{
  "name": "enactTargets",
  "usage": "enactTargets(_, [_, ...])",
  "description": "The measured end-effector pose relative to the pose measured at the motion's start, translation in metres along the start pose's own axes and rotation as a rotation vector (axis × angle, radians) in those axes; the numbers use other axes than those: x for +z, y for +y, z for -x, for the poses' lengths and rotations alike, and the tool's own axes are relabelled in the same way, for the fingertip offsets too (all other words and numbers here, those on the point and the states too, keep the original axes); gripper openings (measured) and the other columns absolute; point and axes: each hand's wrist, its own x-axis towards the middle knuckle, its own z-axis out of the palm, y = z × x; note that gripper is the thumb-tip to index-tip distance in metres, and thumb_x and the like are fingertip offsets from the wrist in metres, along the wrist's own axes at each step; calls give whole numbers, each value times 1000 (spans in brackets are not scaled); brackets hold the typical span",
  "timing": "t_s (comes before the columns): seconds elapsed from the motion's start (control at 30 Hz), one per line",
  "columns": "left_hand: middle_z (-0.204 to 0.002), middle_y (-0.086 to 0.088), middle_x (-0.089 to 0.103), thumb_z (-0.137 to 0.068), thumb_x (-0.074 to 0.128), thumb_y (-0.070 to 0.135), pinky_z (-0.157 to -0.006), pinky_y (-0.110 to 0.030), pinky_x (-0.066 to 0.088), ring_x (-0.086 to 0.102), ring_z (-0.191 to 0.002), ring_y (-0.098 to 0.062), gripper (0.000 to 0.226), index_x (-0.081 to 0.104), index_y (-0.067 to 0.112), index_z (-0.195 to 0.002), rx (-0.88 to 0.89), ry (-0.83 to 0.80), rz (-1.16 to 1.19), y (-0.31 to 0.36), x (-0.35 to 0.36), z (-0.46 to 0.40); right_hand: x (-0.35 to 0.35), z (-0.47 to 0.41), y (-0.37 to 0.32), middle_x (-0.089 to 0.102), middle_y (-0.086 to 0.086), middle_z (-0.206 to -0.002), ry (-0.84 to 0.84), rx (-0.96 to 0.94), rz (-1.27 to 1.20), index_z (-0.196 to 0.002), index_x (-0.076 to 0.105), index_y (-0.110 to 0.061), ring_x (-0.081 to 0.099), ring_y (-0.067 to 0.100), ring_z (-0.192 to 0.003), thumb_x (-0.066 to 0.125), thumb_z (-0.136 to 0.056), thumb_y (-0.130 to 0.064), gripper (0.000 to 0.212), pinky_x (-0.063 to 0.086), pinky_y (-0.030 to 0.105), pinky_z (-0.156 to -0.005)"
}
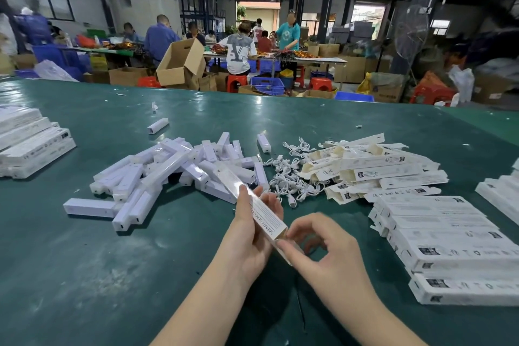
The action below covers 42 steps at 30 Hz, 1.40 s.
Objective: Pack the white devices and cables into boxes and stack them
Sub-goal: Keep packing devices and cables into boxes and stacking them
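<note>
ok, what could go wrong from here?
1. The left hand holds the box while the right hand works its open near end; the contents could slide out.
2. The cables lie tangled, so pulling one may drag others.
3. The stack of packed boxes on the right looks uneven and may slide.

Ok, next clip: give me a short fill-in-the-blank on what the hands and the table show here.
1. The left hand grips a long white ____ printed with text.
2. The right hand works at the end of the box that is ____ the camera.
3. The pile of white cables lies on a ____ table.
4. Closed boxes are stacked at the person's ____ side.

Missing words: box; nearest; green; right
</note>
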Motion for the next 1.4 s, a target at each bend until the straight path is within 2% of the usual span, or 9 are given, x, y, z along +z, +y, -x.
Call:
enactTargets(0.17, [-71, -3, 67, -90, 59, 43, -55, -24, 56, 67, -63, -15, 37, 67, 9, -102, 8, -18, -13, 0, 1, 3, 1, -3, 5, 54, -12, -87, -20, 33, 18, -67, 72, -32, 59, 9, -79, 85, -71, -22, 16, 46, 13, -61])
enactTargets(0.33, [-72, -2, 67, -91, 59, 43, -55, -23, 56, 67, -64, -14, 35, 66, 10, -101, 34, 0, -25, 1, 1, 4, 1, -2, 6, 57, -8, -81, -142, 94, -5, -72, 72, -34, 49, 5, -57, 73, -82, -37, 10, 37, 12, -57])
enactTargets(0.43, [-72, -5, 67, -91, 61, 40, -56, -25, 57, 67, -65, -16, 34, 66, 8, -101, 27, 13, 23, 2, 2, 4, -1, -1, 4, 59, -5, -72, -202, 140, -72, -80, 69, -31, 50, 8, -55, 57, -77, -56, 28, 41, 18, -55])
enactTargets(0.6, [-74, -5, 67, -89, 62, 39, -58, -26, 58, 67, -67, -16, 34, 66, 8, -102, 32, 7, 53, 1, 3, 4, 2, 2, -2, 64, 1, -67, -243, 197, -341, -80, 65, -32, 59, 17, -54, 61, -84, -30, 6, 48, 25, -50])
enactTargets(0.77, [-73, -4, 66, -90, 60, 41, -59, -25, 58, 67, -63, -15, 34, 65, 10, -104, 15, -23, 31, -2, 4, 6, 5, 2, -2, 62, 6, -62, -175, 224, -436, -86, 49, -27, 58, 22, -50, 63, -92, -8, 25, 46, 27, -45])
enactTargets(1.03, [-74, -6, 66, -90, 61, 37, -59, -26, 58, 67, -63, -16, 33, 65, 8, -104, -27, -45, 75, -3, 3, 9, 0, -3, -4, 52, 8, -57, -221, 327, -573, -102, 47, -5, 56, 23, -47, 58, -90, 7, 20, 46, 28, -43])
enactTargets(1.23, [-68, -3, 58, -88, 63, 33, -52, -22, 55, 59, -54, -10, 37, 62, 5, -113, -104, -77, 86, -2, 7, 11, -4, -6, 1, 57, 6, -56, -263, 367, -524, -106, 48, -10, 54, 20, -46, 74, -82, -8, 35, 44, 26, -43])
enactTargets(1.3, [-71, -3, 55, -82, 69, 26, -54, -22, 55, 56, -57, -9, 41, 61, 3, -114, -181, -139, 124, -5, 7, 15, -5, -7, 2, 60, 2, -56, -260, 326, -393, -104, 47, -14, 53, 16, -45, 84, -74, -22, 48, 43, 23, -44])
enactTargets(1.4, [-74, -4, 54, -76, 71, 21, -52, -22, 55, 53, -60, -9, 44, 59, 2, -114, -221, -157, 133, -8, 10, 18, -6, -6, 3, 68, 1, -64, -228, 226, -178, -101, 45, -25, 52, 10, -48, 77, -63, -55, 59, 44, 22, -49])
